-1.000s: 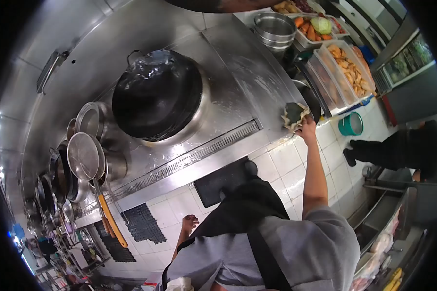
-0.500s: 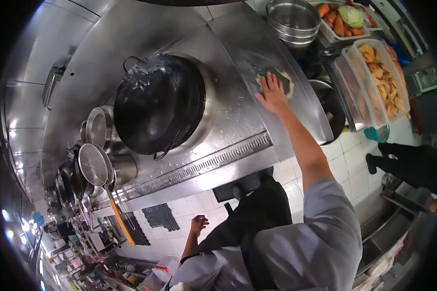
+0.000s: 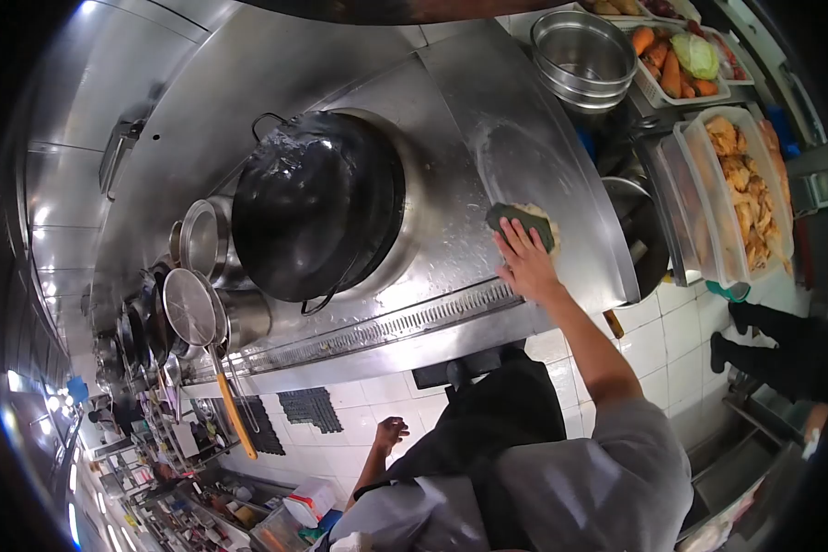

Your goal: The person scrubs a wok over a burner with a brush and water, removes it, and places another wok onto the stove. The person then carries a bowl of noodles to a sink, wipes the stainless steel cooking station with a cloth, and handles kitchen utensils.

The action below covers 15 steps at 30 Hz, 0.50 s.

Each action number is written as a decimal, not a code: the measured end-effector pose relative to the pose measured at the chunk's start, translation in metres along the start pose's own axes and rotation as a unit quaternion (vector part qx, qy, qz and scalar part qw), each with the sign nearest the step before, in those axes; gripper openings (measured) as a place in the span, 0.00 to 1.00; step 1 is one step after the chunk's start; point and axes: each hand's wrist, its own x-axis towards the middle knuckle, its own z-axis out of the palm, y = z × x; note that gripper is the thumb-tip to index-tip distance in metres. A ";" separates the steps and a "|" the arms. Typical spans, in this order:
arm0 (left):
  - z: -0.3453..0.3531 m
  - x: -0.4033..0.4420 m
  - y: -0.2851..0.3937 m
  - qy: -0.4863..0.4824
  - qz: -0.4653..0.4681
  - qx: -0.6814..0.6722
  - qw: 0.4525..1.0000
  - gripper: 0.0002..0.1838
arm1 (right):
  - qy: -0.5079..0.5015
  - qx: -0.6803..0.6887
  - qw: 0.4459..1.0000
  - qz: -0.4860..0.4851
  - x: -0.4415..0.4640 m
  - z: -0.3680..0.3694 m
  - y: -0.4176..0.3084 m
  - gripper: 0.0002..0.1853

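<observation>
My right hand [image 3: 530,267] lies with its fingers stretched over a dark green scouring pad [image 3: 500,215], pressing it to the steel counter [image 3: 569,189]. A pale, frothy edge shows beyond the pad, and wet streaks cross the metal above it. My left hand [image 3: 391,432] hangs low beside my dark apron, its fingers loosely bent with nothing visible in them. Left of the pad, a large black wok [image 3: 317,216] sits on the stove, tilted, with a wet sheen near its upper rim.
A slotted drain channel [image 3: 405,324] follows the front edge. Strainers [image 3: 190,308] and pots stand at left. On the right are stacked steel bowls [image 3: 581,55], a vegetable basket [image 3: 649,85] and a tub of brown food pieces [image 3: 743,193]. Another person's legs [image 3: 782,345] show far right.
My right hand has slid the scouring pad toward me along the counter, leaving streaks behind. The view has shifted slightly. My left hand still hangs low.
</observation>
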 end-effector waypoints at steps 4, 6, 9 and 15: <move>0.007 -0.002 0.002 0.004 -0.022 0.045 0.999 0.15 | 0.059 -0.002 0.998 -0.002 0.135 0.019 0.040 0.34; 0.009 -0.002 0.010 0.017 0.000 0.067 0.998 0.16 | 0.048 -0.018 0.999 0.009 0.201 0.017 0.054 0.32; 0.013 -0.016 0.031 0.041 0.101 0.058 0.992 0.17 | 0.062 -0.011 0.998 0.012 0.265 0.034 0.070 0.29; 0.024 -0.021 0.038 0.002 0.094 0.111 0.989 0.17 | 0.055 0.083 0.988 -0.116 0.223 0.052 0.056 0.23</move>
